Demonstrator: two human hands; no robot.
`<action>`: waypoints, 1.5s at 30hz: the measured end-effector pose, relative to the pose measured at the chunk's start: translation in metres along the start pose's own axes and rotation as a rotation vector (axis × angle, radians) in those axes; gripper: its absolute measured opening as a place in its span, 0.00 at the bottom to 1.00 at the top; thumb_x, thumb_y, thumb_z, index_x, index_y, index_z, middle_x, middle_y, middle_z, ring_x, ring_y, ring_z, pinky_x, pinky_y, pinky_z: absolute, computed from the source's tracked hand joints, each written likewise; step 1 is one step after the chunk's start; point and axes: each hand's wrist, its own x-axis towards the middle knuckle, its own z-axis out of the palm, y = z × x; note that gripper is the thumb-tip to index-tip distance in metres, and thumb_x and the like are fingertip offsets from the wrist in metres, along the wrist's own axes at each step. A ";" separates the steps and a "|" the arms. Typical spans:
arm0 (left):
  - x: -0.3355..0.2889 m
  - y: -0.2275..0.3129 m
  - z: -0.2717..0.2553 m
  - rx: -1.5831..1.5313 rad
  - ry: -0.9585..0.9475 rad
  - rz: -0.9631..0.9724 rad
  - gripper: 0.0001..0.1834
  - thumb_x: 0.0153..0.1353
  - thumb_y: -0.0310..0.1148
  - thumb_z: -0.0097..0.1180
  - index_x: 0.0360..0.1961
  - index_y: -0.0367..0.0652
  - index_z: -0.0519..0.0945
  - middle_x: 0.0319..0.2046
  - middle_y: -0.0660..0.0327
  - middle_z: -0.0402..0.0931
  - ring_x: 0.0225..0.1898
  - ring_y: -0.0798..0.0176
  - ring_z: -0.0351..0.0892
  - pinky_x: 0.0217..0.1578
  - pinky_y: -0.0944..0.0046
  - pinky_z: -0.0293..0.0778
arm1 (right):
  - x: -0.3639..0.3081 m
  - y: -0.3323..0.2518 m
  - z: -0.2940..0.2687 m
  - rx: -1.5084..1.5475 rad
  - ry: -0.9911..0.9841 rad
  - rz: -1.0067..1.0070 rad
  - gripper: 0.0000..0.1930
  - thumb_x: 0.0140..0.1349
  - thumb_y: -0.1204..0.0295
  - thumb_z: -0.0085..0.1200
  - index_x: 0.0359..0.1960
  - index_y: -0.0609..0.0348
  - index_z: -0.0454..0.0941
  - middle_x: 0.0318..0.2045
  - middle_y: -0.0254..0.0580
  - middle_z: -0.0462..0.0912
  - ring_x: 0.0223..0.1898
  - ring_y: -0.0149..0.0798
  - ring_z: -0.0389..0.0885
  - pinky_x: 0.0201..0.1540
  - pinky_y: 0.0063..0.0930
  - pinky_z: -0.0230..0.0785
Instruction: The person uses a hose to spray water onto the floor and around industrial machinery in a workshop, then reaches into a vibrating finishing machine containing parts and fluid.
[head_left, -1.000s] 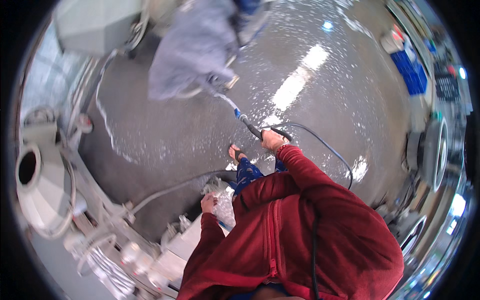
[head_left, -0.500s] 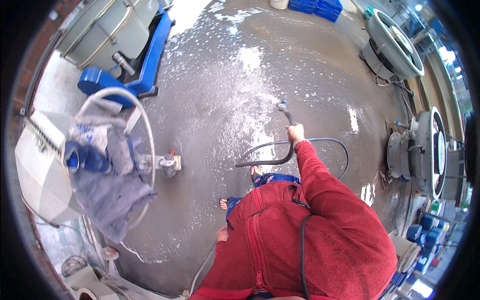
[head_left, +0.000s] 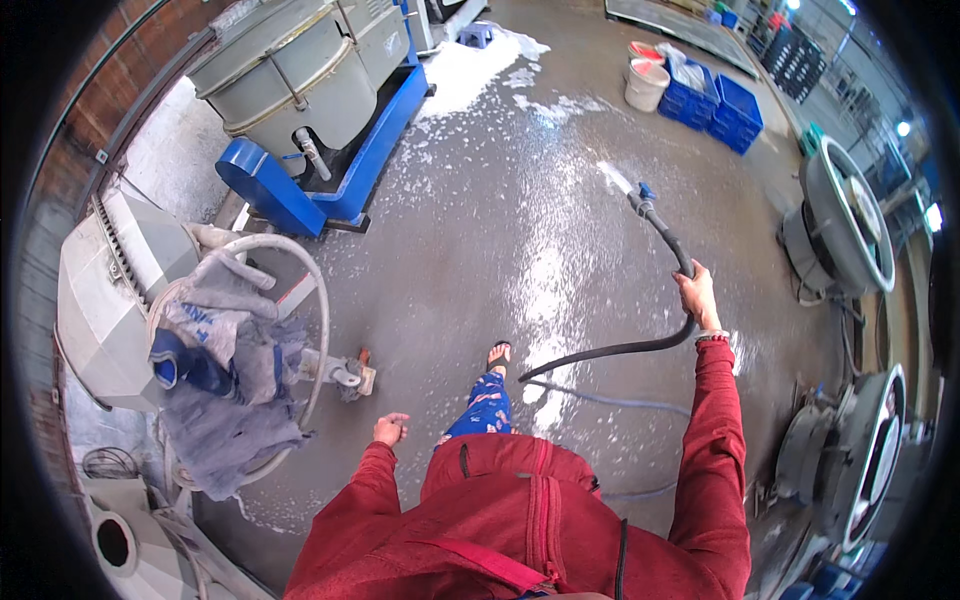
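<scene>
In my right hand (head_left: pixel 699 298), held out ahead with the fingers wrapped round it, is a black hose (head_left: pixel 672 240). Its free end has a grey fitting with a blue valve handle (head_left: pixel 646 190) and points away from me. White water sprays (head_left: pixel 614 178) from that end onto the wet grey floor (head_left: pixel 430 290). Behind my grip the hose bends down to the left, and a thinner bluish hose (head_left: pixel 620 402) runs on across the floor. My left hand (head_left: pixel 391 430) hangs at my side, holding nothing, its fingers loosely bent and somewhat apart. White foam (head_left: pixel 480 72) lies at the far left.
A grey drum machine on a blue frame (head_left: pixel 345 195) stands at the far left. Nearer is a grey machine with cloths (head_left: pixel 235 420) draped on its ring. White buckets (head_left: pixel 646 86) and blue crates (head_left: pixel 735 112) stand far right. Round grey machines (head_left: pixel 850 450) line the right side.
My right hand with the hose has moved to the right, and water now sprays visibly from the end. My left hand has come forward from my side. The view has shifted, showing buckets and crates more fully.
</scene>
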 end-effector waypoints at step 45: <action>0.313 0.637 0.254 0.006 0.094 0.000 0.13 0.55 0.35 0.44 0.37 0.52 0.80 0.18 0.64 0.75 0.18 0.69 0.72 0.22 0.68 0.69 | 0.750 -0.144 0.216 -0.659 -0.592 -0.801 0.16 0.48 0.72 0.50 0.42 0.51 0.68 0.23 0.54 0.77 0.28 0.55 0.77 0.32 0.46 0.70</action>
